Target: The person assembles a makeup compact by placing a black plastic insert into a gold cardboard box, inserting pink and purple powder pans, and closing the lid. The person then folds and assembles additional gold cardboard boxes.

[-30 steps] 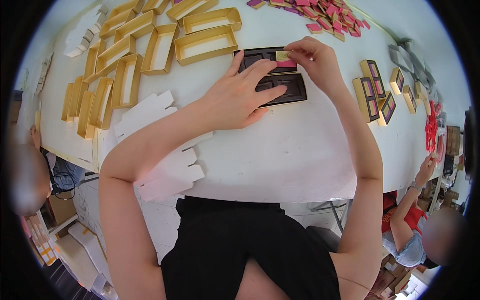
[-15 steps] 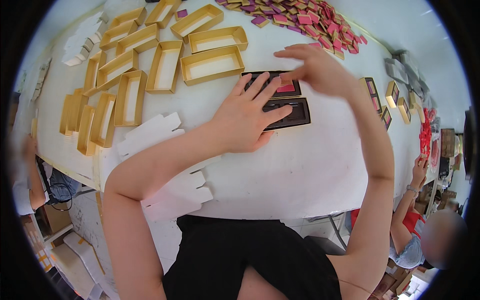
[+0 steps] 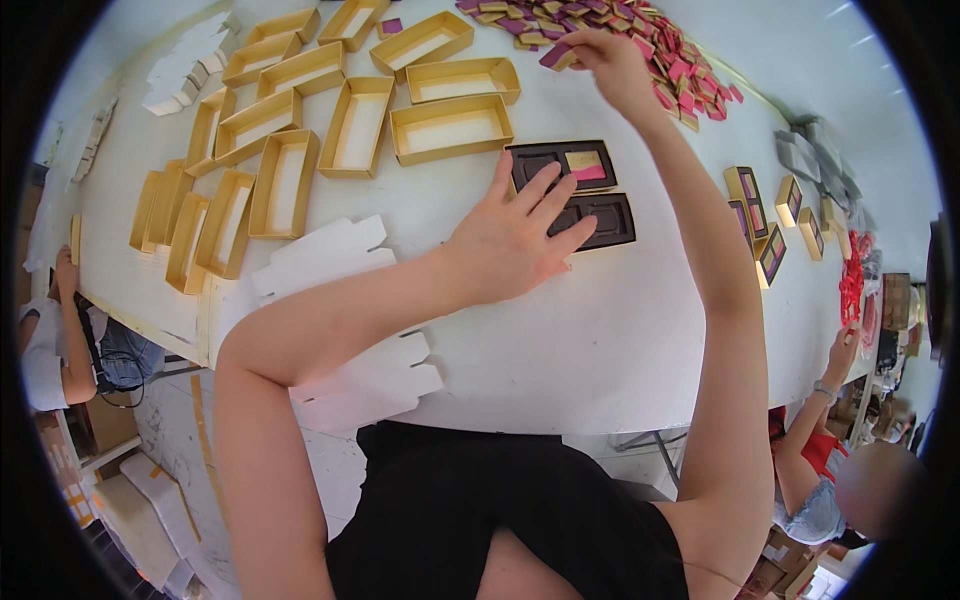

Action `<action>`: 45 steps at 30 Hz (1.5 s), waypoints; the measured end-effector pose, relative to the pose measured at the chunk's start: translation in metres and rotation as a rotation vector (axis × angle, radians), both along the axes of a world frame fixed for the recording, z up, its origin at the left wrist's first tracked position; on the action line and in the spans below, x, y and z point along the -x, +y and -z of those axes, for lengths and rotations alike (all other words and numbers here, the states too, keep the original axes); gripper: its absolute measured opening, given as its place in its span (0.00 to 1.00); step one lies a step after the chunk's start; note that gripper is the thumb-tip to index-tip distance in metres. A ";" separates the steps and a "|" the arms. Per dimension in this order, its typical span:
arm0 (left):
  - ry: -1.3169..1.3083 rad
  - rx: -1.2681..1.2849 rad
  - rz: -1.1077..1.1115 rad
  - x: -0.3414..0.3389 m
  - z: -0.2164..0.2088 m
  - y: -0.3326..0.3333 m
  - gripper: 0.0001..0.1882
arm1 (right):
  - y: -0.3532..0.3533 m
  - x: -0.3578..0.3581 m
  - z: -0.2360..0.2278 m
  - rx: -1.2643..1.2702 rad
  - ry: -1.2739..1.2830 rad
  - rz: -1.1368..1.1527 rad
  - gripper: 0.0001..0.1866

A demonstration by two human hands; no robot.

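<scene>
My left hand (image 3: 512, 242) lies with its fingers spread over two gold-edged boxes with black moulded trays. The far tray box (image 3: 535, 162) has a pink-and-gold small flat packet (image 3: 586, 166) in its right compartment. In the near tray box (image 3: 615, 222) the visible recesses hold nothing; my fingers cover its left part. My right hand (image 3: 612, 62) is stretched out at the edge of a large pile of small pink, purple and gold packets (image 3: 690, 90). Between its thumb and fingers is a purple-and-gold packet (image 3: 558, 56).
Several gold open boxes (image 3: 358, 128) cover the far left of the table. White cut card sheets (image 3: 375, 378) lie partly under my left forearm. Filled boxes (image 3: 768, 252) and red ribbon (image 3: 852, 280) are at the right. Other people's arms (image 3: 835, 360) show at both sides.
My right hand has moved from above the far tray box out to the pile and now grips a packet. The packet in the tray is uncovered; my left hand stays over the boxes.
</scene>
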State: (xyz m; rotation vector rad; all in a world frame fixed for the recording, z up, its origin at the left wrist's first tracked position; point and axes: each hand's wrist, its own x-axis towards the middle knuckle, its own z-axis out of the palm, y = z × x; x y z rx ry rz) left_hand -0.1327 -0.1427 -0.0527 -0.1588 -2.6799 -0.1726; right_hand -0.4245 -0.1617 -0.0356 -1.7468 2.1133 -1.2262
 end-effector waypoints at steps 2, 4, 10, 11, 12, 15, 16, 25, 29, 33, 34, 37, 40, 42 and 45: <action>0.055 0.015 0.032 0.003 0.006 -0.002 0.29 | 0.025 -0.019 -0.024 -0.044 -0.336 -0.122 0.12; 0.085 0.031 0.016 0.002 0.003 -0.001 0.28 | 0.040 -0.030 -0.034 -0.193 -0.390 -0.070 0.13; 0.208 0.182 -0.045 -0.002 0.004 0.004 0.25 | 0.080 -0.070 -0.050 -0.201 -0.157 -0.176 0.17; 0.217 0.186 -0.038 -0.002 0.004 0.004 0.24 | 0.080 -0.070 -0.050 -0.138 0.144 -0.308 0.17; 0.224 0.193 -0.031 -0.001 0.002 0.003 0.23 | 0.080 -0.074 -0.051 -0.143 0.210 -0.391 0.17; 0.244 0.214 -0.017 -0.001 0.004 0.003 0.20 | 0.077 -0.086 -0.045 -0.136 0.330 -0.628 0.20; 0.250 0.221 -0.013 -0.001 0.004 0.002 0.19 | 0.080 -0.087 -0.041 -0.129 0.238 -0.583 0.22; 0.251 0.248 -0.020 -0.002 0.006 0.005 0.17 | 0.143 -0.105 -0.013 -0.267 0.572 -0.303 0.27; 0.229 0.205 0.002 0.002 0.005 0.004 0.16 | 0.115 -0.087 -0.006 -0.272 0.614 -0.342 0.28; 0.235 0.185 -0.019 -0.002 0.002 0.001 0.16 | 0.108 -0.077 -0.011 -0.300 0.460 -0.485 0.28; 0.242 0.185 -0.023 -0.001 0.000 0.000 0.16 | 0.110 -0.076 -0.011 -0.306 0.426 -0.516 0.28; 0.277 0.184 -0.024 0.000 -0.001 0.002 0.17 | 0.120 -0.091 -0.008 -0.272 0.510 -0.413 0.28; 0.256 0.186 -0.009 -0.002 -0.003 0.000 0.17 | 0.114 -0.079 -0.020 -0.344 0.232 -0.464 0.24; 0.251 0.203 -0.013 -0.006 -0.001 -0.001 0.17 | 0.107 -0.047 -0.026 -0.275 -0.170 -0.304 0.22; 0.253 0.186 -0.002 -0.002 0.003 0.002 0.17 | 0.109 0.037 0.010 -0.049 0.599 0.198 0.18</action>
